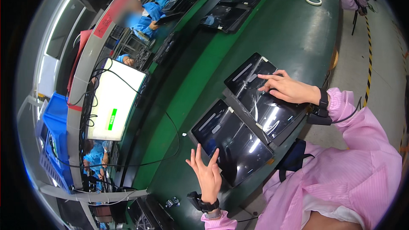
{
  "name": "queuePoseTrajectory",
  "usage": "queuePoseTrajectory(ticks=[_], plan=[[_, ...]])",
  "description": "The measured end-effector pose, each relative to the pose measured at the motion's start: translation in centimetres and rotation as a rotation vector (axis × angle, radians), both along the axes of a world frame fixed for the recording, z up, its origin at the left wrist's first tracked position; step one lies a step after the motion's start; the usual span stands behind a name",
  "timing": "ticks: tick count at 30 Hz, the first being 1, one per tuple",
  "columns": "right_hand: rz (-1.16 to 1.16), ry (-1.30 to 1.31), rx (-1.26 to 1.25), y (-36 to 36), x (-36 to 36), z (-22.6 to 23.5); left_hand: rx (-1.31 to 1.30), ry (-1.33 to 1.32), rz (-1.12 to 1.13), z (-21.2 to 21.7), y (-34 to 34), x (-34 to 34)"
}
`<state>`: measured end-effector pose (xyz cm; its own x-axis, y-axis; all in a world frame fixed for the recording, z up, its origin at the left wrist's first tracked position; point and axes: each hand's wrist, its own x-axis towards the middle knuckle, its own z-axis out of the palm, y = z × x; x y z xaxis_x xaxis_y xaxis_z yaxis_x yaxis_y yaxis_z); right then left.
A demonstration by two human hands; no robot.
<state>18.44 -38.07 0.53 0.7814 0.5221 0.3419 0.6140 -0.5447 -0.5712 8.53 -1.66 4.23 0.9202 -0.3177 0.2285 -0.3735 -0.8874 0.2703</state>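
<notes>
A long dark green surface (294, 34) runs away through the room, and it shines a little under the lights. Two flat black tablets lie on it side by side, close to the person in the pink coat. The right hand (289, 88) rests on the far tablet (260, 98), with its fingers spread flat and the fingertips touching the dark glass; it grips nothing. The left hand (207, 172) is lifted just beside the near tablet (232, 142), at its lower left edge, fingers open and pointing up, and it holds nothing too. Both wrists wear a black band. Farther down the surface more black tablets (232, 6) lie in a row, and two rings of white tape (313, 0) sit near the far end. On the left stands a bright white screen (114, 102) with a small green bar on it, and black cables (170, 145) hang and loop around it. A blue crate (53, 145) sits low on the left side. Other people in blue coats (149, 17) work across the surface. On the right the grey floor (379, 59) has a yellow and black striped line.
</notes>
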Motion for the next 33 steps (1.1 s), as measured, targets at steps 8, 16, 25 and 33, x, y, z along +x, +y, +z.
queuePoseTrajectory(ticks=[8, 16, 25, 33], plan=[[0.000, 0.014, 0.017, -0.4, -0.3, -0.1, -0.063, 0.061, -0.061, -1.8, 0.1, 2.0], [0.006, 0.046, -0.090, -0.2, 0.0, -0.4, -0.066, 0.043, -0.052, -1.0, -0.2, 2.2], [-0.182, 0.046, 0.099, -3.1, -2.9, -0.3, -0.018, 0.082, -0.198, -1.4, -2.3, 3.8], [-0.214, 0.011, 0.113, -3.9, -3.3, -1.0, 0.017, 0.127, -0.273, -1.7, -3.6, 4.5]])
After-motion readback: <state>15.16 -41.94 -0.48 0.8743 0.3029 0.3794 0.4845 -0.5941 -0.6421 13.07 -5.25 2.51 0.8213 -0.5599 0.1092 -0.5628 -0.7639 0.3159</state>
